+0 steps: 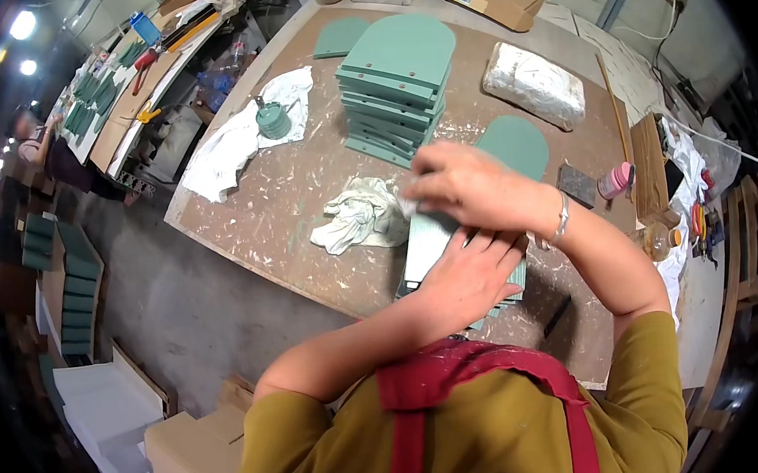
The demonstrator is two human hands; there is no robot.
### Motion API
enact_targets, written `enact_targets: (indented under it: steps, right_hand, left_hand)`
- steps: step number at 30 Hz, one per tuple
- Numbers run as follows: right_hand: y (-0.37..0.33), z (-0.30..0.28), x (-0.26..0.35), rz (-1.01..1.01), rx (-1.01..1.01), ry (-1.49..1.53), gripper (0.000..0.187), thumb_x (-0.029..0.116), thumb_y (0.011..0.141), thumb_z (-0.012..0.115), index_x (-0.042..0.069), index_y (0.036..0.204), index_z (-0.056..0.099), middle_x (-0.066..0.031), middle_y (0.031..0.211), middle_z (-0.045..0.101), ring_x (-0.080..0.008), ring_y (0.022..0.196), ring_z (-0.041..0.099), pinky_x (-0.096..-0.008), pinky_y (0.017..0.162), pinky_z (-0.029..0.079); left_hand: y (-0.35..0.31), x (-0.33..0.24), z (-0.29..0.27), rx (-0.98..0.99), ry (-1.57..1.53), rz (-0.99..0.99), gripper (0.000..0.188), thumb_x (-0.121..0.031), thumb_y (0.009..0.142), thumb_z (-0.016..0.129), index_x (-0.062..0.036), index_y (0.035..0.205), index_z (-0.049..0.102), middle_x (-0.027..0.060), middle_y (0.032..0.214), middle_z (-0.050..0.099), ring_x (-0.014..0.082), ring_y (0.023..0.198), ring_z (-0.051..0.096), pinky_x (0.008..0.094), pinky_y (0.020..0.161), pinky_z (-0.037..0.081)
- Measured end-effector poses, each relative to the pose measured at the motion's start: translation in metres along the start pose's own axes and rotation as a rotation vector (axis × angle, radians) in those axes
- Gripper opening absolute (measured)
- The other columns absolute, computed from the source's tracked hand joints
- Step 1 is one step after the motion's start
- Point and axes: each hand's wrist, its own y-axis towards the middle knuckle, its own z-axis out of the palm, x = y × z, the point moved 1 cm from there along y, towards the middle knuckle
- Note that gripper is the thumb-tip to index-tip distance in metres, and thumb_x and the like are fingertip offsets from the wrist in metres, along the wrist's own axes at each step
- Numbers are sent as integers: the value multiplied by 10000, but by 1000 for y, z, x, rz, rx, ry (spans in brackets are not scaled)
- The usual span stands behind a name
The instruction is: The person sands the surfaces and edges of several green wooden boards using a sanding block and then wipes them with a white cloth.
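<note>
A pile (425, 244) of green panels was covered in part by both hands at the centre of the frame; its left edge was set nearly upright in the frame, but which way its rounded ends pointed could not be told. The left hand (476, 274) was laid flat across it, fingers extended. The right hand (486, 192) was held above with fingers bunched; whether the pale scrap at its fingertips was gripped could not be told.

At upper centre, one tall stack (401, 50) was seen, rounded ends pointed up the frame and square ends toward the bottom. Two more rounded panel ends were counted, one upper left of the stack (340, 37), one right of it (520, 146). One crumpled cloth (360, 216), one green jar (273, 121) and one pink bottle (614, 181) were also counted.

The brown worktop (273, 235) was flecked with white. Beyond it, a grey floor (178, 259) was shown, and a co-worker (37, 153) was seen at upper left.
</note>
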Motion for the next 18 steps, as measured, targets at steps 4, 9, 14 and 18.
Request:
enact_targets:
  steps: [4,9,14,18]
  right_hand:
    - [-4,-8,-29,119,-128,-89,228,85,829,714,57,1055,736,-112,1008,618,-314,957,607,-407,827,510]
    - [-13,-11,-26,287,-271,-228,240,90,810,730,63,1048,732,-117,988,604,-318,960,601,-406,824,506]
    - [-10,15,16,291,-292,-97,240,86,817,728,66,1057,722,-117,970,588,-325,963,587,-406,855,496]
    - [-25,2,-18,476,-383,-235,252,76,820,721,57,1071,720,-137,984,595,-342,975,590,-420,849,491]
  left_hand:
    - [5,-1,4,-91,25,31,631,-406,929,624,-48,1428,482,147,1507,418,330,1401,372,525,1138,296]
    - [5,1,5,-122,25,34,619,-413,920,636,-62,1409,497,143,1470,463,324,1382,397,524,1121,309]
    - [0,4,5,-36,1,22,611,-406,906,658,-68,1392,506,135,1399,521,312,1348,418,533,1107,305]
    - [2,1,-1,-107,-9,41,642,-363,924,640,-19,1433,454,167,1467,428,354,1379,397,542,1125,306]
